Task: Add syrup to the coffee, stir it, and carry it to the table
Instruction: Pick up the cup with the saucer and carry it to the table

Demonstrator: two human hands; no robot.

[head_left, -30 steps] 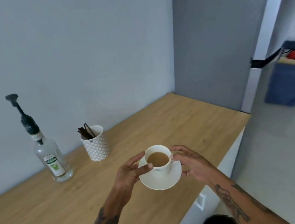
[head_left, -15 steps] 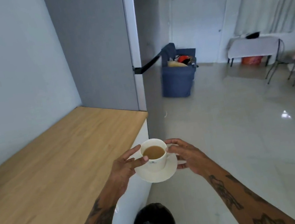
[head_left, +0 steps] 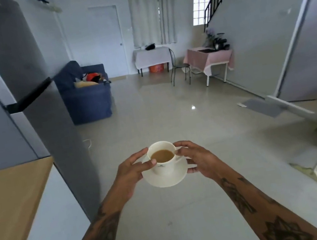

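The cup [head_left: 163, 159] of milky coffee [head_left: 162, 155] sits on a white saucer [head_left: 166, 178], carried in the air out over the tiled floor [head_left: 174, 117], beyond the end of the wooden desk [head_left: 9, 197] that lies to the cup's left. The liquid stands fairly near the rim, so the likeliest trouble is a slop over the edge if a step jolts the saucer or tips it out of level. The cup is only standing on the saucer, and it could slide if the saucer tilts. The glossy floor looks as if it may be slippery, which would make a hurried stride risky.

The left hand [head_left: 130, 171] holds the saucer's left edge from beneath, its thumb laid against the cup's wall and its fingers half-curled. The right hand [head_left: 198, 160] cups the saucer's right edge the same way, fingers narrowly spread, fingertips near the cup's rim; whether they touch the cup's handle I cannot tell.

Far beyond the cup stand a white-clothed table [head_left: 152, 57] and, to its right, a pink-clothed table [head_left: 209, 60]; which one is meant is not clear. A grey fridge [head_left: 21, 80] rises to the cup's left.
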